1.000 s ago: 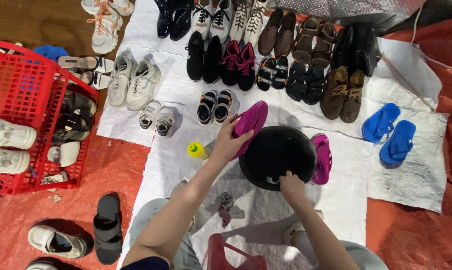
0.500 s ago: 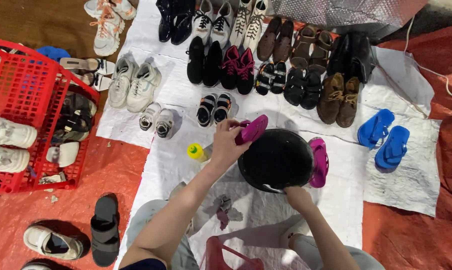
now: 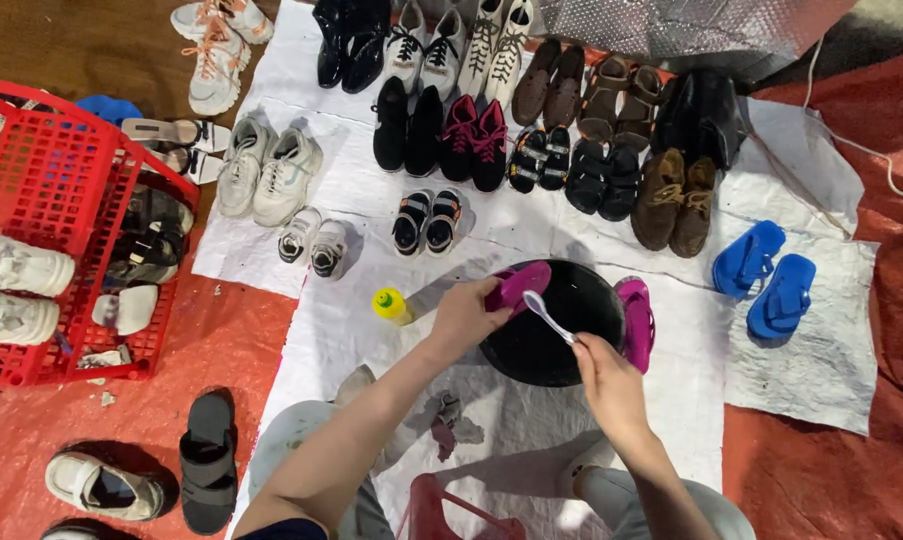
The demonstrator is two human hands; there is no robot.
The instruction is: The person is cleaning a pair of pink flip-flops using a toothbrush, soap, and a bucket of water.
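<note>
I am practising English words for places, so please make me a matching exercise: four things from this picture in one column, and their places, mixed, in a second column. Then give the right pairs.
Things:
1. magenta slipper
2. toothbrush
3. yellow bottle
4. blue flip-flops

Places:
A. on the white sheet, right of the black basin
B. in the left hand
C. standing on the sheet, left of the basin
D. in the right hand

Pairs: 1-B, 2-D, 3-C, 4-A
</note>
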